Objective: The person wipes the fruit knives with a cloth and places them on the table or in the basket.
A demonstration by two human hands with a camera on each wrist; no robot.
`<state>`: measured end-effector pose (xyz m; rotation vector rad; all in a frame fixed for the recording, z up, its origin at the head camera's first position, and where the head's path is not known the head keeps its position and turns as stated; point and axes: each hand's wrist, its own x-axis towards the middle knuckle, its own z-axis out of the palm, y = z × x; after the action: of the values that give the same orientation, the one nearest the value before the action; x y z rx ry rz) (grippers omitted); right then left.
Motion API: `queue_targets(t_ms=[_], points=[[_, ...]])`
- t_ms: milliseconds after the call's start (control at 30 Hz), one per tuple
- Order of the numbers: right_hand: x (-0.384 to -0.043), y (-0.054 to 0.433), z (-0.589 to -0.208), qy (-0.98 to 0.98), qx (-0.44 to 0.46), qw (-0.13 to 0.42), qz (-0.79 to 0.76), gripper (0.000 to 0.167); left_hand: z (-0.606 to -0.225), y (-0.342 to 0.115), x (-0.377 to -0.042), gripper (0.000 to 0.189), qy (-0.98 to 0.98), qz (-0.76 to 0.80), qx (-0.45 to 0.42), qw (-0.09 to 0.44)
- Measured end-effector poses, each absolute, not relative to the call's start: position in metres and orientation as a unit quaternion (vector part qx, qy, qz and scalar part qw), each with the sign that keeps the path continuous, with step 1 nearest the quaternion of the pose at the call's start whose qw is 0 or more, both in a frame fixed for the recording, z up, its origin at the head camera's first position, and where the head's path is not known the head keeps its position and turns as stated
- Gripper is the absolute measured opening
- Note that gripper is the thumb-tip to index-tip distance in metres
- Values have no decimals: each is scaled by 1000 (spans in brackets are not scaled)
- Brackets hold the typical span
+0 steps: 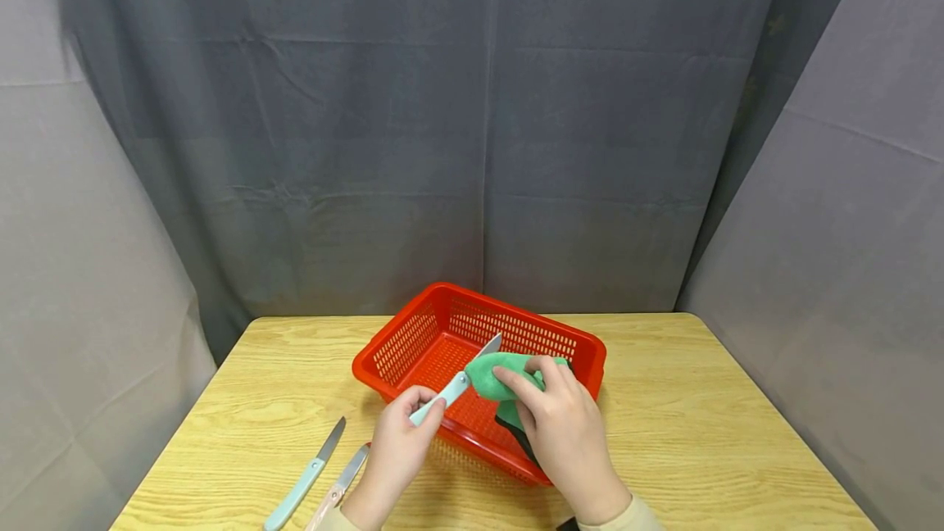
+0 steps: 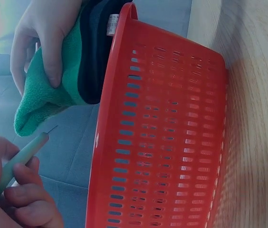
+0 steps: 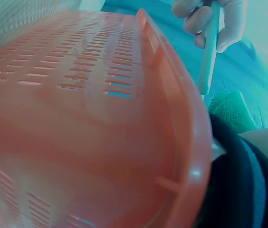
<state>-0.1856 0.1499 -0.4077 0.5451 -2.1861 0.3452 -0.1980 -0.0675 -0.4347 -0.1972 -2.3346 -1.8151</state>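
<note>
My left hand (image 1: 401, 441) grips the pale blue handle of a knife (image 1: 441, 400) over the near side of a red plastic basket (image 1: 472, 437). Its blade points away to the upper right, and the tip shows past a green cloth (image 1: 487, 375). With thumb and fingers, my right hand (image 1: 568, 424) holds that cloth against the blade; a dark-edged part hangs down over the basket. In the left wrist view, the cloth (image 2: 53, 90) is bunched under the right hand, just above the knife handle (image 2: 24, 156). The cloth hides part of the blade.
Left of the basket, a second knife with a pale blue handle (image 1: 298, 490) lies on the wooden table (image 1: 701, 400). Beside it lies a knife with a pinkish handle (image 1: 332, 498), partly behind my left wrist. Grey curtains (image 1: 369, 146) hang behind and at both sides.
</note>
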Motion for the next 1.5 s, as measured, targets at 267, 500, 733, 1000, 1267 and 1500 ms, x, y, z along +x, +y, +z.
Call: queue_targets(t_ms=[267,500,733,1000,1267,1500], points=[[-187,151,-410,-869,217,420,142,53,-433,-67,-197,7,-784,-610,-73,94],[-191,154,-412,-878,192,410,153,50,-435,-68,-199,7,-793,-599,-74,82],[-195,160,-413,-882,166,413,158,51,-435,-68,-198,8,-795,-597,-79,74],[-196,164,-414,-887,121,413,165,49,-434,-69,-197,8,-796,-596,-87,67],[-196,165,-412,-896,88,402,168,49,-434,-69,-196,8,-796,-596,-89,63],[-195,170,-409,-891,84,413,172,50,-433,-69,-195,9,-794,-598,-95,62]])
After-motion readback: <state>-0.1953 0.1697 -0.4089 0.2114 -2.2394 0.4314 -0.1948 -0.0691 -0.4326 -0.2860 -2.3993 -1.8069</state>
